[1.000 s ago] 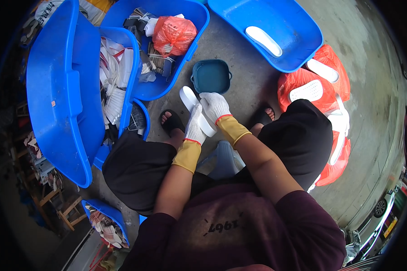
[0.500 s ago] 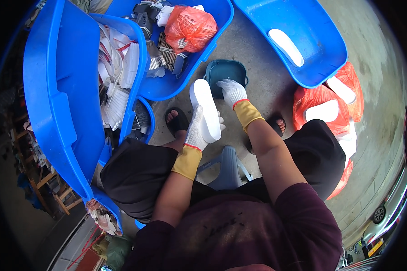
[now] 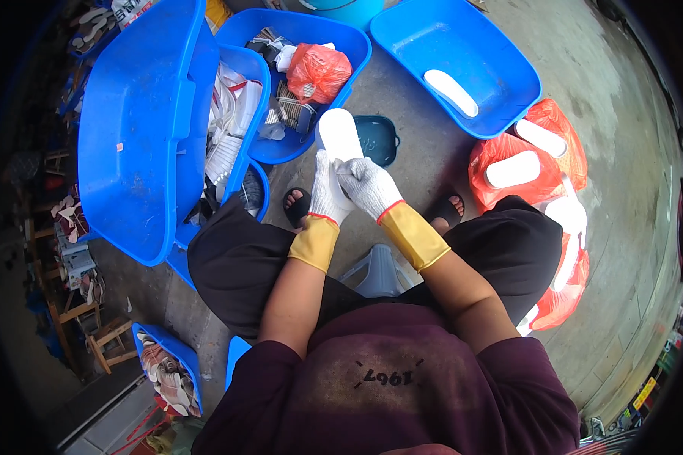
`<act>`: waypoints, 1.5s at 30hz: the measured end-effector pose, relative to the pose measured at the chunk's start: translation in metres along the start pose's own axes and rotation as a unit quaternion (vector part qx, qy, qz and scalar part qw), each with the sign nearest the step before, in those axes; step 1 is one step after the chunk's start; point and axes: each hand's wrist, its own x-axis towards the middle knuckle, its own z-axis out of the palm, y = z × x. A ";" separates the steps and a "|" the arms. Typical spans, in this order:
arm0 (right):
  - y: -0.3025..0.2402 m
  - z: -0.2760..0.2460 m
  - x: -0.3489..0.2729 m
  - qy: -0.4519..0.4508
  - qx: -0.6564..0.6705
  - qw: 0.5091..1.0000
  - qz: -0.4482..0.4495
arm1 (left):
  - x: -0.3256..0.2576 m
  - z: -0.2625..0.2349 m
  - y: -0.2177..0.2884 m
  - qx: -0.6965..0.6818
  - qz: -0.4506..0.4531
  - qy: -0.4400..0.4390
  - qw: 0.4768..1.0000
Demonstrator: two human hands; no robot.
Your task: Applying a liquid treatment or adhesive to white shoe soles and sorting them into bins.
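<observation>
A white shoe sole [image 3: 339,133] stands upright before me, its lower end between my gloved hands. My left hand [image 3: 326,186], in a white knit glove with a yellow cuff, is closed round its lower left side. My right hand [image 3: 370,186], gloved alike, presses closed fingers onto the sole's lower face. Something greyish shows at those fingertips, too small to make out. Just beyond lies a small dark teal basin [image 3: 387,140], partly hidden behind the sole.
A blue tub [image 3: 501,68] at the far right holds another white sole [image 3: 451,92]. Red plastic bags [image 3: 493,182] with several soles lie right of my knee. Blue tubs [image 3: 129,144] with shoe parts crowd the left. A grey stool [image 3: 376,273] stands between my legs.
My right hand has left the teal basin and come to the sole in my left hand. The sole has turned more upright. The view has shifted.
</observation>
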 end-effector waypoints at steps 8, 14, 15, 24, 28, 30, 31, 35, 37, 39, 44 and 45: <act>0.017 -0.063 0.092 0.202 -0.179 0.955 -0.120 | -0.010 0.049 -0.033 0.123 -0.050 0.113 0.985; -0.026 -0.030 0.010 0.011 -0.022 1.000 0.018 | -0.004 0.035 -0.004 0.144 0.028 0.054 0.988; -0.014 -0.026 -0.006 0.026 -0.092 0.994 -0.044 | -0.001 0.035 -0.006 0.143 0.021 0.050 0.988; -0.037 -0.046 -0.031 0.145 -0.045 0.988 0.001 | -0.001 0.068 -0.027 0.122 0.022 -0.010 0.992; -0.037 -0.073 0.015 0.182 -0.069 0.979 -0.061 | 0.005 0.072 -0.061 0.156 0.030 -0.113 0.981; -0.050 -0.063 -0.002 0.122 -0.056 0.990 -0.044 | 0.003 0.070 -0.046 0.107 0.033 -0.028 0.993; -0.049 -0.054 -0.017 0.118 -0.053 0.990 -0.051 | 0.007 0.064 -0.037 0.012 0.023 0.014 1.000; -0.030 -0.061 -0.075 0.046 -0.122 0.980 -0.151 | 0.003 0.056 -0.024 0.122 0.022 0.006 0.992; -0.018 -0.082 -0.076 -0.014 -0.243 0.959 -0.143 | 0.002 0.066 -0.026 0.087 0.000 0.015 0.996; -0.010 -0.094 -0.055 -0.014 -0.262 0.960 -0.102 | 0.004 0.071 -0.031 0.050 -0.021 0.023 0.998; 0.020 -0.133 0.016 0.098 -0.292 0.951 -0.016 | -0.009 0.089 -0.055 0.072 -0.149 0.013 0.986; 0.022 -0.135 0.023 0.101 -0.291 0.951 -0.013 | -0.006 0.086 -0.057 0.086 -0.158 0.007 0.984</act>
